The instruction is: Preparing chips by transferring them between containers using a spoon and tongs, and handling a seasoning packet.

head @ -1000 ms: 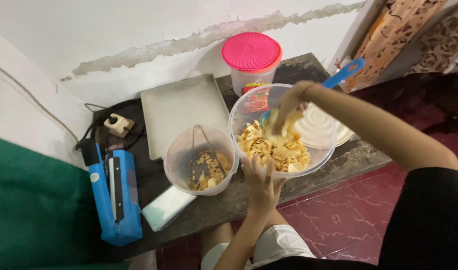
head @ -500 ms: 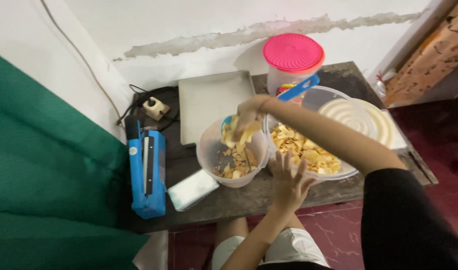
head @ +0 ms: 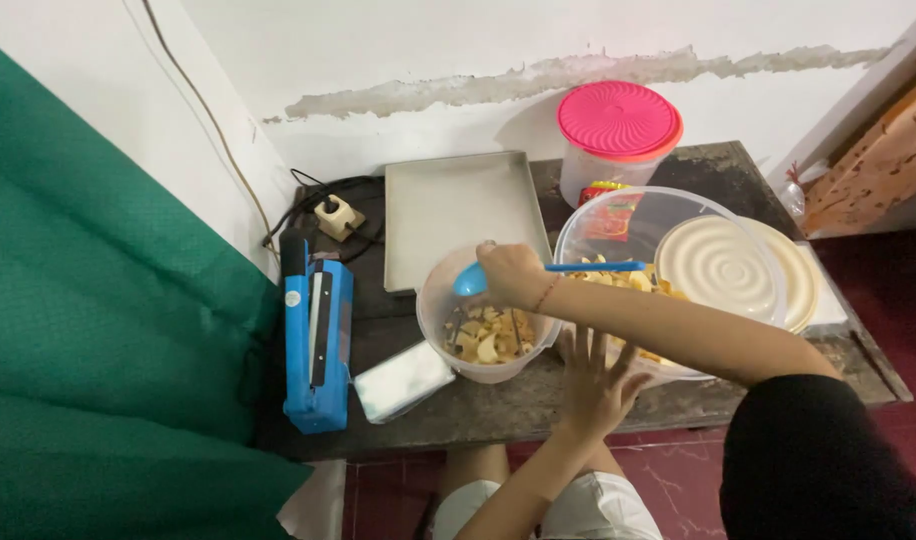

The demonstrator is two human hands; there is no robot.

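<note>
My right hand [head: 510, 276] is clenched on the blue spoon [head: 538, 270] above the small tub [head: 483, 320], part-filled with chips; many remain in the big bowl [head: 618, 225] beside it. My left hand [head: 598, 385], released and splayed, steadies that bowl at the counter [head: 498, 410] edge.

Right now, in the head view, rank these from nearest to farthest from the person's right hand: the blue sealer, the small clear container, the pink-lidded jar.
Measured from the right hand:
1. Small clear container, directly beneath the hand.
2. Pink-lidded jar, behind, toward the wall.
3. Blue sealer, at the table's left end.
</note>
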